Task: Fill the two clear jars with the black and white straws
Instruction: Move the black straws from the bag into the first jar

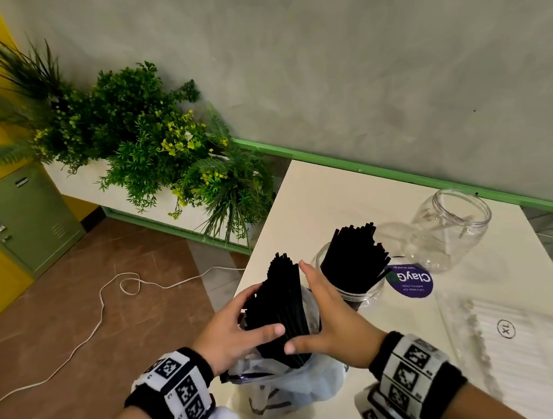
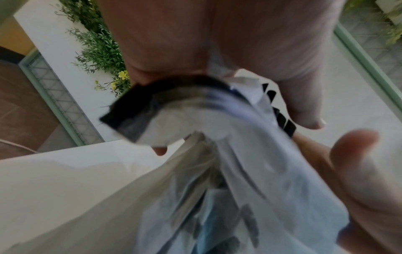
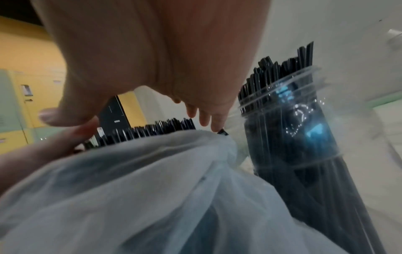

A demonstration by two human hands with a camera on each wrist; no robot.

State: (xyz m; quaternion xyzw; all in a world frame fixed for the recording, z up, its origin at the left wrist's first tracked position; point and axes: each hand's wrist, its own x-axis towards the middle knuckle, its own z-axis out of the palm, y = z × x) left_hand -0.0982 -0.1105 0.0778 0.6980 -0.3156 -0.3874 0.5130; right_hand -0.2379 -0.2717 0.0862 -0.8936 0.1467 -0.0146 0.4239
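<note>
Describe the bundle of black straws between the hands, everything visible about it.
The bundle of black straws is a thick sheaf of thin, straight, matte black sticks that look like plastic, their top ends uneven. It stands nearly upright, leaning slightly away, its lower end sunk in a crumpled translucent plastic bag on the white table. The left hand wraps it from one side with the thumb across the front; the right hand presses flat against the other. A straw-filled jar stands just behind.
</note>
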